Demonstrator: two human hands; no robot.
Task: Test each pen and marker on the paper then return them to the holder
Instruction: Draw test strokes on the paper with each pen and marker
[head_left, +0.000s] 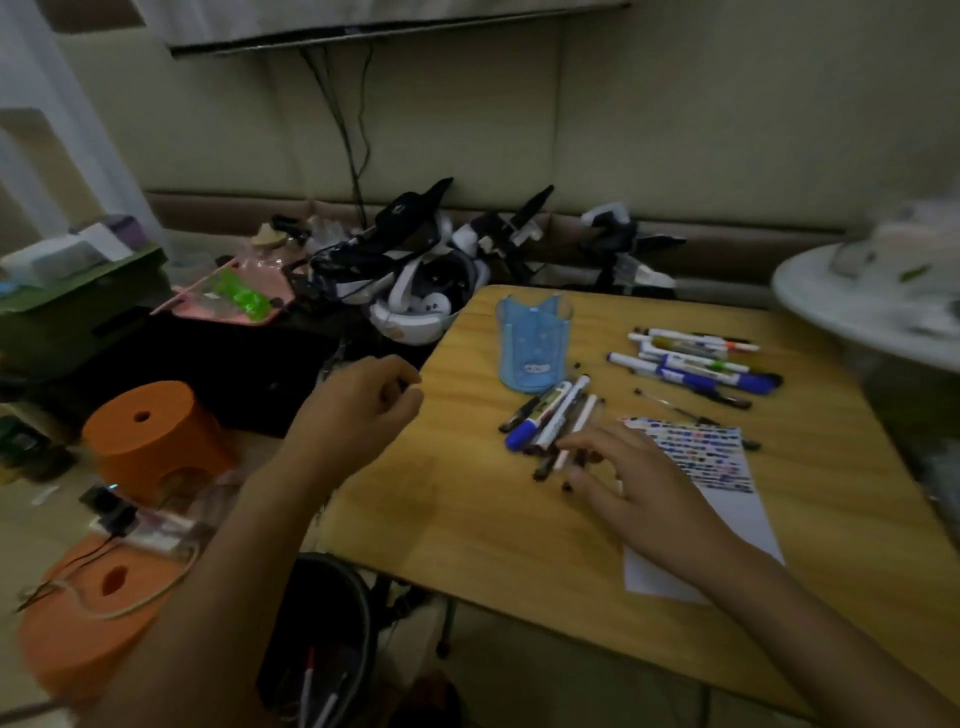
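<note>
A blue translucent pen holder (534, 345) stands upright toward the far left part of a wooden table (467, 519). It looks to hold no pens. Just near and right of its base lies a loose cluster of pens and markers (553, 421), fanned out on the tabletop; one has a blue cap (523, 435) pointing toward the near left. A second group of pens and markers (696, 364) lies well apart to the right of the holder, roughly side by side, with a blue-bodied marker (727, 380) among them.

A sheet of white paper (727, 499) lies on the right part of the table, near the first cluster. Its far half is covered in rows of short coloured test strokes (711, 457).

The right hand (639, 488) reaches in from the near right, palm down over the paper's left edge, its fingers spread and resting on the near ends of the first cluster of pens. Whether it pinches any one pen cannot be told. The left hand (363, 400) hovers at the table's left edge, its fingers curled inward; a small dark object seems to sit at the fingertips, but the picture is too dim to be sure.

Left of the table, on the floor, stand two orange plastic stools (150, 431). Beyond the table's far edge lies a tangle of black and white devices and cables (431, 260), against a pale wall.
</note>
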